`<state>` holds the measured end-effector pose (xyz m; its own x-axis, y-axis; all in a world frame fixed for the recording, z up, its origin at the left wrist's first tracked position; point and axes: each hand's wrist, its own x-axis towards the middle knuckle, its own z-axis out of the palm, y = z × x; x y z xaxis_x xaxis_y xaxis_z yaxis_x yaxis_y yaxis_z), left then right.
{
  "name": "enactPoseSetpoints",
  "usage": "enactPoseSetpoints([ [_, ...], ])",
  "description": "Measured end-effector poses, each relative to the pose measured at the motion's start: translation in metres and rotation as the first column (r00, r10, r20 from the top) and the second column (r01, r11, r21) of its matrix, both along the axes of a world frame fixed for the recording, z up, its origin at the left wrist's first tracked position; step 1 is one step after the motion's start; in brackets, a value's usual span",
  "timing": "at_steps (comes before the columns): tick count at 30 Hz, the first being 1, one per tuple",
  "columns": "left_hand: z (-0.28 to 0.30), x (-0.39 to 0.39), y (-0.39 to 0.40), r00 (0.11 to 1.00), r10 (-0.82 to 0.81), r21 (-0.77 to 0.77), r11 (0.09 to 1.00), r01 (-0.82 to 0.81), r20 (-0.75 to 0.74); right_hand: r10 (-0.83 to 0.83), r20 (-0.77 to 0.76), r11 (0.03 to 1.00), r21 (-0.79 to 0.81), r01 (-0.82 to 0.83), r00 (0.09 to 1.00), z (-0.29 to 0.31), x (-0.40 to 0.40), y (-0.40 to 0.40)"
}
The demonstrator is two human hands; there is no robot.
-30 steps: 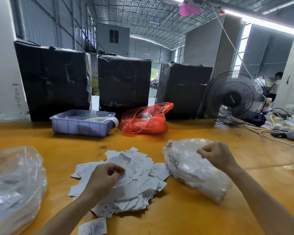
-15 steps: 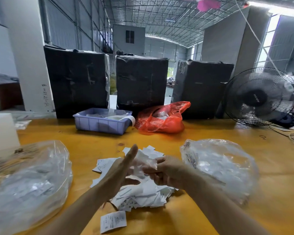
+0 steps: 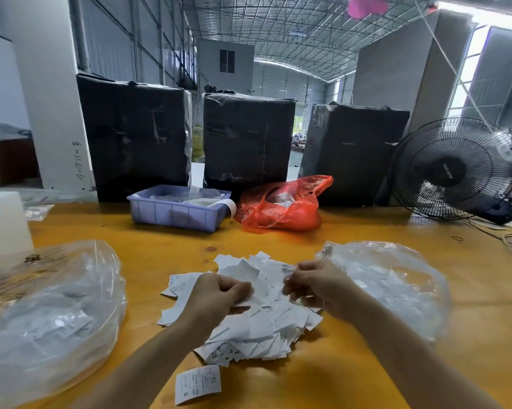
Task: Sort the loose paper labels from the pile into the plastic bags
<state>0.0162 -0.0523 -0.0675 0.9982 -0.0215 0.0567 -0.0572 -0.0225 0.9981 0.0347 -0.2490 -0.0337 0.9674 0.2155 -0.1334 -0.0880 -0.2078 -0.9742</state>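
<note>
A pile of white paper labels (image 3: 257, 329) lies on the orange table (image 3: 337, 376) in front of me. My left hand (image 3: 216, 296) is curled above the pile and pinches a label (image 3: 243, 271) that sticks up from its fingers. My right hand (image 3: 313, 286) is curled just to the right of it, its fingertips on labels; blur hides what they hold. One clear plastic bag (image 3: 396, 284) with labels inside lies right of the pile. A larger clear bag (image 3: 48, 314) lies at the left. A single label (image 3: 198, 383) lies apart near the front edge.
At the back stand a lilac plastic bin (image 3: 175, 212), a red plastic bag (image 3: 281, 208), three black-wrapped boxes (image 3: 249, 143) and a black fan (image 3: 452, 172). Cables (image 3: 511, 231) run at the far right. A white block (image 3: 4, 222) sits at the left edge.
My right hand left the right bag and came over the pile. My left hand lifted off the pile with a label, opened flat against the right hand, then curled again.
</note>
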Motion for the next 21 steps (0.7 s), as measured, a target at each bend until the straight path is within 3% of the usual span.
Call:
enactPoseSetpoints([
  [2, -0.001, 0.002, 0.003, 0.999, 0.012, -0.045, 0.999, -0.013, -0.030, -0.091, 0.092, 0.990, -0.101, 0.100, 0.992, 0.013, 0.004, -0.027],
  [4, -0.002, 0.004, 0.006, 0.998, 0.023, -0.075, 0.997, -0.027, -0.059, -0.193, 0.187, 0.911, -0.331, 0.247, 0.963, 0.020, 0.014, -0.063],
  [6, -0.003, 0.006, 0.006, 0.996, 0.028, -0.093, 0.995, -0.036, -0.087, -0.279, 0.244, 0.679, -0.634, 0.371, 0.929, 0.017, 0.027, -0.097],
  [8, -0.005, 0.008, 0.004, 0.994, 0.034, -0.104, 0.994, -0.044, -0.102, -0.299, 0.249, 0.379, -0.855, 0.354, 0.921, 0.007, 0.033, -0.118],
  [9, -0.005, 0.008, 0.003, 0.993, 0.034, -0.107, 0.993, -0.046, -0.110, -0.296, 0.233, 0.282, -0.905, 0.318, 0.926, 0.002, 0.035, -0.125],
  [10, -0.006, 0.009, 0.003, 0.993, 0.029, -0.111, 0.993, -0.042, -0.117, -0.308, 0.205, 0.248, -0.926, 0.286, 0.929, -0.002, 0.036, -0.129],
  [14, -0.005, 0.011, 0.003, 0.991, 0.003, -0.101, 0.995, -0.016, -0.134, -0.366, 0.175, 0.322, -0.898, 0.301, 0.914, 0.002, 0.044, -0.133],
  [16, -0.004, 0.011, 0.003, 0.990, 0.006, -0.099, 0.995, -0.020, -0.139, -0.387, 0.201, 0.243, -0.919, 0.310, 0.900, 0.012, 0.038, -0.127],
  [19, -0.002, 0.009, 0.000, 0.989, 0.004, -0.119, 0.993, -0.022, -0.149, -0.246, 0.454, -0.081, -0.890, 0.449, 0.856, 0.025, 0.016, -0.103],
  [20, -0.001, 0.009, -0.001, 0.989, -0.006, -0.124, 0.992, -0.013, -0.148, -0.142, 0.554, -0.104, -0.832, 0.544, 0.820, 0.028, 0.010, -0.091],
  [21, 0.000, 0.008, -0.004, 0.989, -0.017, -0.123, 0.992, -0.001, -0.145, -0.051, 0.610, 0.003, -0.791, 0.611, 0.791, 0.029, 0.005, -0.076],
])
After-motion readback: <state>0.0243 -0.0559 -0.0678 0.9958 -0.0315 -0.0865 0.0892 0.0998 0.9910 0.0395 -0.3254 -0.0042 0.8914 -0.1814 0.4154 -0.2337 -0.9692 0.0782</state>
